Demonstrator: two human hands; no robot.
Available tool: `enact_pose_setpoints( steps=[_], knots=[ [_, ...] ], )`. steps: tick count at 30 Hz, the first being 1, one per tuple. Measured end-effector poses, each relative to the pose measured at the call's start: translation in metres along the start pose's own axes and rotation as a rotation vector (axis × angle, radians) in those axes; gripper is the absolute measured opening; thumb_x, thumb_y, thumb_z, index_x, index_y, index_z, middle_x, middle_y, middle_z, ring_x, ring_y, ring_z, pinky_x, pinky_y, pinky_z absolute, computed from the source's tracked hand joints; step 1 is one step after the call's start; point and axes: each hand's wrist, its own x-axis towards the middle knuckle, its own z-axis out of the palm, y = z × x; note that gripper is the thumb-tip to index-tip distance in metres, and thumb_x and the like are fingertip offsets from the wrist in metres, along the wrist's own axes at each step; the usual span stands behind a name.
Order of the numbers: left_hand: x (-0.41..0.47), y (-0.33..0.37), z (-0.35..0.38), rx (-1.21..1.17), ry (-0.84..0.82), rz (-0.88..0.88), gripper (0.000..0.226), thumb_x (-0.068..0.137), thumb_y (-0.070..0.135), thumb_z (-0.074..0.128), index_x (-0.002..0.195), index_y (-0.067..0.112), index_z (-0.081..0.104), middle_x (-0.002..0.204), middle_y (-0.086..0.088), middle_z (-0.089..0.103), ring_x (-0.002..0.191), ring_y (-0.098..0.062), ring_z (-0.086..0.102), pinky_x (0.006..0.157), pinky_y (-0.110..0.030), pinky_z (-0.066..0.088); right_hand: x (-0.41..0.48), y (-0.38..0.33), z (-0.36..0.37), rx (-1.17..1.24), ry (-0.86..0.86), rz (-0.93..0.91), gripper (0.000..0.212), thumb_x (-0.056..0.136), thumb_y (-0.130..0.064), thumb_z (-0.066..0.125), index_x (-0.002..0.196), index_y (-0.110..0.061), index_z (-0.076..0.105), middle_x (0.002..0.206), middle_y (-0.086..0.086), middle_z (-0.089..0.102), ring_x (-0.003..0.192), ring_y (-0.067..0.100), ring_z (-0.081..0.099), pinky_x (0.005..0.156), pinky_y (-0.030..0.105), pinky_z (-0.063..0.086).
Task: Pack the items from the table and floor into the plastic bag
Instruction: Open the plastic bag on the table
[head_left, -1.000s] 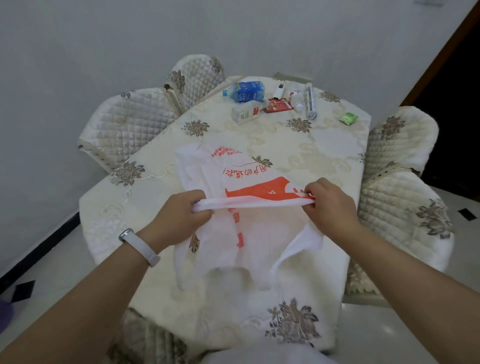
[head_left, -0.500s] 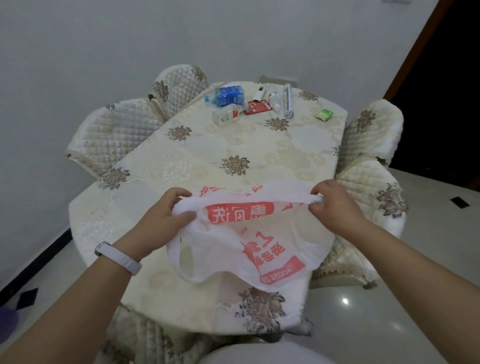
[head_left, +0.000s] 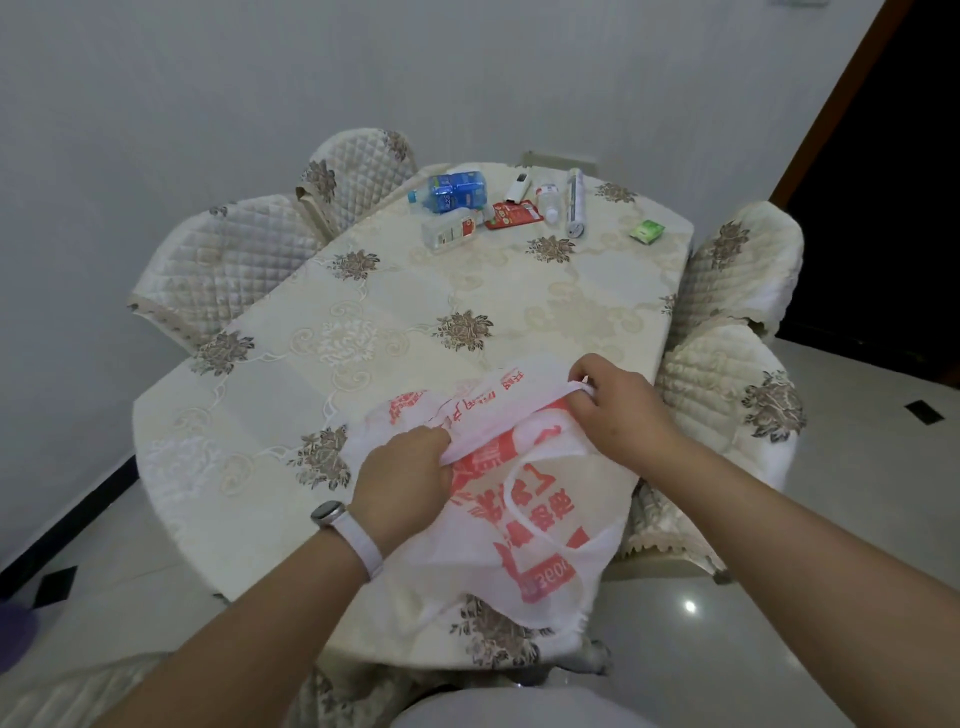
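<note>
A white plastic bag (head_left: 524, 525) with red print hangs over the near edge of the table (head_left: 395, 322). My left hand (head_left: 402, 480) grips the bag's rim on the left, and my right hand (head_left: 618, 410) pinches the rim on the right. At the far end of the table lie a blue bottle pack (head_left: 454, 190), a clear bottle (head_left: 451, 230), a red packet (head_left: 514, 213), a white stick-shaped item (head_left: 518, 186), a small bottle (head_left: 548, 200), a grey tube (head_left: 574, 202) and a green packet (head_left: 647, 230).
Quilted chairs stand on the left (head_left: 218, 260), at the far left corner (head_left: 353, 176) and on the right (head_left: 737, 395). Shiny floor tiles (head_left: 831, 545) lie to the right, a dark doorway (head_left: 883, 208) beyond. The wall is close on the left.
The bag has been turned and pulled toward the table's near right edge. Both hands moved right with its rim and are closer together; the view shifted.
</note>
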Motion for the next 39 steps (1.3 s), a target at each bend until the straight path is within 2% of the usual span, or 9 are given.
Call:
enact_pose_setpoints(
  steps=[6, 8, 13, 16, 22, 25, 31, 34, 39],
  knots=[
    [0.026, -0.030, -0.031, -0.503, 0.077, -0.199, 0.019, 0.088, 0.009, 0.056, 0.085, 0.027, 0.050, 0.070, 0.002, 0.063, 0.064, -0.028, 0.058, 0.054, -0.036, 0.041, 0.013, -0.008, -0.011, -0.384, -0.131, -0.292, 0.047, 0.088, -0.058, 0.057, 0.122, -0.026, 0.053, 0.100, -0.007, 0.066, 0.090, 0.019, 0.063, 0.068, 0.031, 0.046],
    [0.039, -0.042, -0.039, -0.578, 0.086, -0.204, 0.022, 0.086, 0.011, 0.060, 0.083, 0.030, 0.050, 0.070, 0.006, 0.062, 0.066, -0.025, 0.058, 0.054, -0.033, 0.039, 0.021, -0.005, -0.005, -0.535, -0.138, -0.351, 0.034, 0.090, -0.050, 0.054, 0.111, -0.024, 0.058, 0.094, -0.005, 0.063, 0.084, 0.020, 0.062, 0.065, 0.033, 0.049],
    [0.060, -0.074, -0.055, -0.090, -0.057, -0.010, 0.026, 0.081, 0.057, 0.068, 0.096, 0.037, 0.064, 0.083, 0.013, 0.064, 0.082, -0.013, 0.059, 0.068, -0.030, 0.047, 0.050, 0.004, 0.002, -0.392, 0.004, -0.337, 0.010, 0.083, -0.018, 0.062, 0.091, -0.012, 0.064, 0.092, 0.003, 0.055, 0.084, 0.028, 0.057, 0.056, 0.034, 0.042],
    [0.075, -0.091, -0.053, -0.038, -0.057, 0.071, 0.025, 0.093, 0.042, 0.055, 0.082, 0.022, 0.065, 0.078, 0.003, 0.061, 0.077, -0.022, 0.058, 0.061, -0.031, 0.039, 0.064, -0.008, 0.006, -0.161, -0.066, -0.208, 0.012, 0.087, -0.011, 0.058, 0.099, -0.010, 0.061, 0.100, 0.006, 0.063, 0.090, 0.026, 0.058, 0.072, 0.039, 0.049],
    [0.094, -0.121, -0.048, -0.488, -0.044, -0.010, 0.015, 0.089, 0.009, 0.057, 0.080, 0.020, 0.057, 0.075, 0.002, 0.062, 0.075, -0.022, 0.059, 0.068, -0.036, 0.045, 0.082, -0.024, 0.023, -0.097, -0.091, -0.013, 0.016, 0.094, -0.013, 0.046, 0.105, -0.020, 0.056, 0.086, 0.002, 0.064, 0.079, 0.025, 0.058, 0.064, 0.033, 0.043],
    [0.099, -0.126, -0.044, -0.468, -0.048, 0.001, 0.022, 0.091, 0.009, 0.055, 0.079, 0.027, 0.053, 0.076, 0.003, 0.061, 0.075, -0.021, 0.056, 0.066, -0.035, 0.042, 0.085, -0.029, 0.029, -0.135, -0.064, -0.008, 0.015, 0.094, -0.017, 0.050, 0.106, -0.020, 0.057, 0.084, 0.002, 0.065, 0.077, 0.026, 0.058, 0.063, 0.034, 0.044],
    [0.102, -0.134, -0.052, -0.372, -0.122, 0.071, 0.029, 0.073, 0.048, 0.080, 0.086, 0.031, 0.059, 0.076, 0.012, 0.062, 0.072, -0.010, 0.057, 0.063, -0.029, 0.043, 0.087, -0.016, 0.032, -0.110, -0.001, -0.001, 0.016, 0.089, -0.027, 0.062, 0.102, -0.018, 0.062, 0.092, 0.002, 0.064, 0.084, 0.025, 0.059, 0.073, 0.038, 0.048],
    [0.103, -0.133, -0.043, -0.235, -0.025, 0.080, 0.016, 0.082, 0.030, 0.072, 0.088, 0.023, 0.059, 0.077, 0.009, 0.057, 0.076, -0.021, 0.056, 0.062, -0.032, 0.039, 0.093, -0.004, 0.038, -0.140, -0.055, -0.041, 0.027, 0.084, -0.030, 0.068, 0.107, -0.019, 0.060, 0.097, -0.003, 0.054, 0.085, 0.019, 0.054, 0.073, 0.038, 0.049],
    [0.108, -0.129, -0.022, -0.307, 0.032, -0.197, 0.012, 0.087, 0.015, 0.059, 0.088, 0.020, 0.048, 0.073, -0.005, 0.060, 0.070, -0.031, 0.057, 0.056, -0.034, 0.036, 0.100, 0.027, 0.059, -0.297, -0.121, -0.057, 0.014, 0.083, -0.013, 0.056, 0.096, -0.016, 0.059, 0.094, 0.002, 0.049, 0.083, 0.027, 0.053, 0.064, 0.039, 0.047]
  ],
)
